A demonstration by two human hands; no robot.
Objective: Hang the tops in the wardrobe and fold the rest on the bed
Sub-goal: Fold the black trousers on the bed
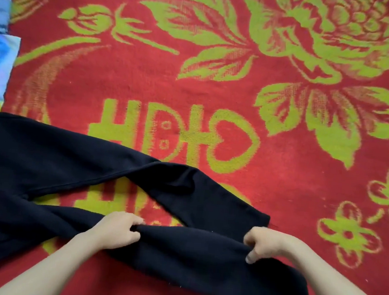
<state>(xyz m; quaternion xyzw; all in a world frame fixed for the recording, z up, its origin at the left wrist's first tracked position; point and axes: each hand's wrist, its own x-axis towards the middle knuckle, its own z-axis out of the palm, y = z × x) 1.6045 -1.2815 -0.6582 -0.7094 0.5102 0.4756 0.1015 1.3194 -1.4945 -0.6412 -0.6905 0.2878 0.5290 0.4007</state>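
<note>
On the red-and-green floral blanket (281, 154), black trousers (48, 159) lie spread, legs splayed apart. Left hand (119, 230) and right hand (262, 243) both pinch the nearer leg's fabric, fingers closed on it, the far leg just beyond them.

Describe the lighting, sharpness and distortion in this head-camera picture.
Head view: soft, even light, no glare; the black trousers show almost no fabric detail; the red and green blanket looks slightly soft; the left hand and right hand are a little blurred; the forearms splay towards the bottom corners.
</note>
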